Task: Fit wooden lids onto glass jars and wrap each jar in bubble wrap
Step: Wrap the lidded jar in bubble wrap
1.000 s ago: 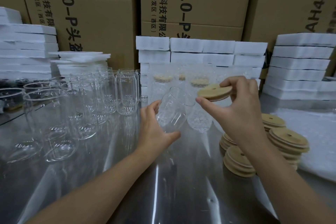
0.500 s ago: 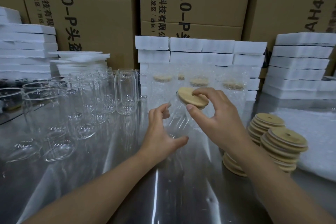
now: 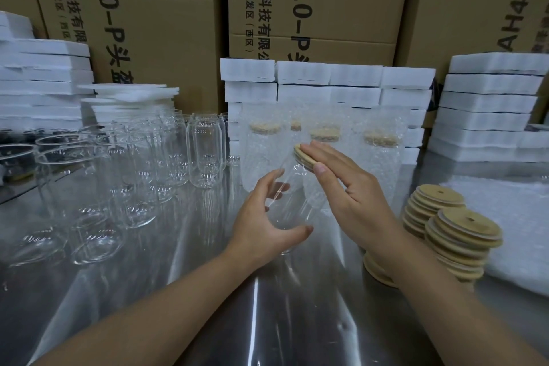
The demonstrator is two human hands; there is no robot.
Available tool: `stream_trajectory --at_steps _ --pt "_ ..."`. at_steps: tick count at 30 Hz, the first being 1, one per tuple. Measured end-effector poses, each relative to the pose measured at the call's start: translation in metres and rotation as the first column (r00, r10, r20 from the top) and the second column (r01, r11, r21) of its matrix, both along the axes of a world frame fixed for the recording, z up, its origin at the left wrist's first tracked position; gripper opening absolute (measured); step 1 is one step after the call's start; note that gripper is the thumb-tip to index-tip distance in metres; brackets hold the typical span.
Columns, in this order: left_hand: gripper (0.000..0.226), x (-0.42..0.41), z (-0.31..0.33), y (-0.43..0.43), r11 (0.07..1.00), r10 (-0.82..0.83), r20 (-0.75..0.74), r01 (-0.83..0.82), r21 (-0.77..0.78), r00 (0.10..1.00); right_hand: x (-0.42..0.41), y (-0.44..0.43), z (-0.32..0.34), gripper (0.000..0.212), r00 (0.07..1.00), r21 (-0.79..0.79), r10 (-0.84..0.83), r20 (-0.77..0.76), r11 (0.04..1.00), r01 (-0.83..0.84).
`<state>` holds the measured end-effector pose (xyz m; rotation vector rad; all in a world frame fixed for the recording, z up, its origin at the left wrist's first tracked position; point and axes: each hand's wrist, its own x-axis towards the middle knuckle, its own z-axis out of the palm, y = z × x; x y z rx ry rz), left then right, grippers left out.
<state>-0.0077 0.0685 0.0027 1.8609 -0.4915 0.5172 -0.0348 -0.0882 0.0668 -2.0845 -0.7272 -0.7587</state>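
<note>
Centrally, noted one glass jar, tilted with mouth toward the far right, low over the steel table; contact between base and table not determinable. Gripped by the left hand, fingers and thumb curled round the lower body. Capped at the mouth with a wooden lid; seating not confirmable, rim mostly hidden. Pressed flat from above by the right hand, fingers straight and close together, nothing pinched.

Logged directly behind: a row of wrapped jars, upright, lids on. Logged left: a cluster of bare jars, upright, open-mouthed. Logged just right of the right wrist: stacks of spare lids, top ones each with a small hole, one further stack partly hidden beneath the forearm. Beyond those, at far right: a sheet of bubble wrap lying flat. Along the back: white foam blocks stacked before printed cardboard cartons.
</note>
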Motion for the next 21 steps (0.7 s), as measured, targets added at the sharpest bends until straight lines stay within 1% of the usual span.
stream_trajectory --at_steps 3,7,10,12,13,15,17,18,19,20,21 --pt "0.088 0.000 0.000 0.001 1.000 0.020 0.007 -0.020 -0.001 1.000 0.001 0.002 -0.002 0.029 1.000 -0.001 0.013 -0.008 1.000 -0.013" --pt "0.088 0.000 -0.001 -0.001 1.000 0.022 0.015 -0.022 -0.017 1.000 0.001 0.004 -0.004 0.031 0.999 -0.020 -0.017 0.030 1.000 0.018" --pt "0.087 0.000 -0.001 -0.003 0.999 0.009 0.008 -0.008 -0.049 1.000 -0.003 0.006 -0.005 0.040 0.998 -0.077 -0.029 0.062 0.996 0.034" --pt "0.087 0.003 0.000 -0.005 0.994 -0.010 -0.015 0.008 -0.108 1.000 -0.006 0.006 -0.002 0.047 0.993 -0.061 -0.061 0.102 0.996 0.067" --pt "0.087 0.004 0.000 -0.005 0.989 -0.018 -0.029 0.014 -0.144 0.999 -0.007 0.004 0.001 0.050 0.988 -0.018 -0.096 0.123 0.995 0.099" --pt "0.085 0.007 0.000 -0.005 0.977 -0.036 -0.053 0.024 -0.211 0.998 -0.009 -0.005 0.014 0.050 0.969 0.129 -0.198 0.147 0.975 0.180" --pt "0.083 0.009 0.000 -0.003 0.967 -0.045 -0.072 0.025 -0.254 0.996 -0.010 -0.024 0.032 0.037 0.936 0.277 -0.325 0.137 0.919 0.279" --pt "0.083 0.010 0.000 -0.002 0.964 -0.043 -0.077 0.021 -0.267 0.996 -0.010 -0.036 0.041 0.029 0.907 0.303 -0.405 0.116 0.884 0.356" --pt "0.084 0.011 0.001 -0.002 0.961 -0.038 -0.081 0.014 -0.278 0.996 -0.009 -0.051 0.050 0.024 0.862 0.282 -0.500 0.083 0.842 0.461" --pt "0.086 0.011 0.001 -0.002 0.957 -0.032 -0.085 0.006 -0.291 0.996 -0.007 -0.068 0.057 0.022 0.793 0.209 -0.609 0.038 0.780 0.589" --pt "0.087 0.012 0.001 -0.001 0.952 -0.026 -0.087 -0.002 -0.306 0.996 -0.004 -0.087 0.063 0.023 0.698 0.095 -0.716 -0.013 0.694 0.714"
